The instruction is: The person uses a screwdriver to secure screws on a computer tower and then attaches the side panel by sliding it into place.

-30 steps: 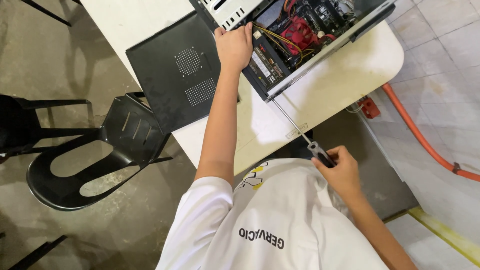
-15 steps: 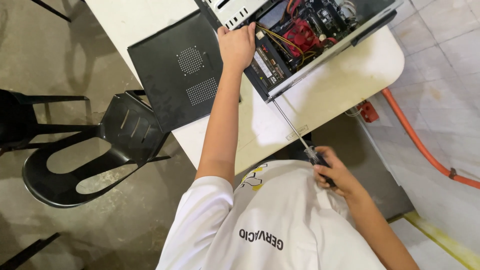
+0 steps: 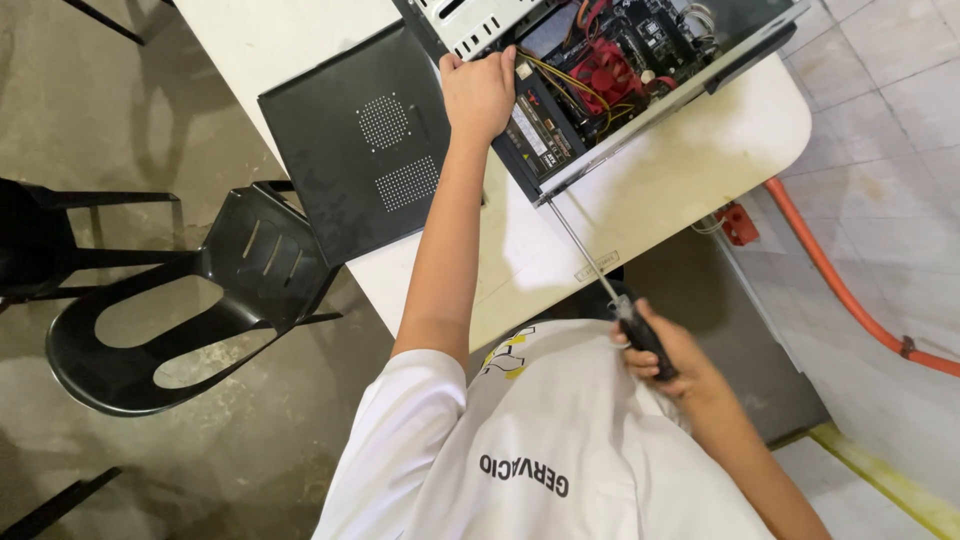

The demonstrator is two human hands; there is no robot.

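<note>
Open computer case [image 3: 610, 70] laid on side at far end of white desk [image 3: 690, 190], insides exposed: red cooler fan [image 3: 605, 70], yellow wiring [image 3: 560, 85]

Left hand [image 3: 480, 90] closed over near-left case edge, case steadied

Long-shaft screwdriver [image 3: 600, 275] gripped by handle in right hand [image 3: 665, 355], fist closed, held near body; tip touching or just beside near case rim, cannot be told

Removed black side panel [image 3: 365, 155] overhanging left desk edge above black plastic chair [image 3: 180, 320]

Risks judged: tip slipped off rim into board or wiring; panel nudged by left forearm, dropped onto chair; shaft bent if levered
</note>
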